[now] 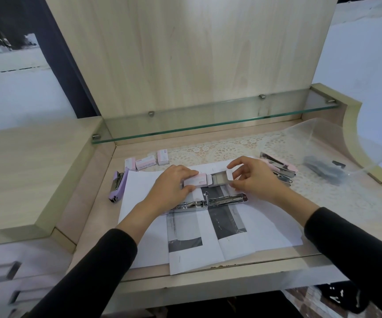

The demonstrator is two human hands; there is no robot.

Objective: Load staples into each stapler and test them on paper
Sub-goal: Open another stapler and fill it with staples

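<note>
Early stage: staple box (195, 182) held open at frame centre, loading apparently not begun.
Left hand (174, 184) grips the sleeve; right hand (254, 177) pinches the flap; opened stapler (210, 203) lies on paper (265, 226) just below.

Counter (102, 210): pale wood-grain laminate, matt, smooth. Shelf (208, 120) above it is clear glass, glossy, greenish at the edge, w/ small dull metal clips (151, 113). Lace mat (226, 148): white openwork cloth, rough texture. Paper (139, 187) is matt, w/ dark printed patches. Staple box (196, 181) I'm holding: thin card, pink & white, slight sheen. Open stapler (217, 201): bare chromed metal, v. shiny. Purple stapler (116, 185): smooth plastic body. Bag (345, 143): clear plastic film, crinkly, glossy. My sleeves (98, 271): black cloth, matt.
</note>
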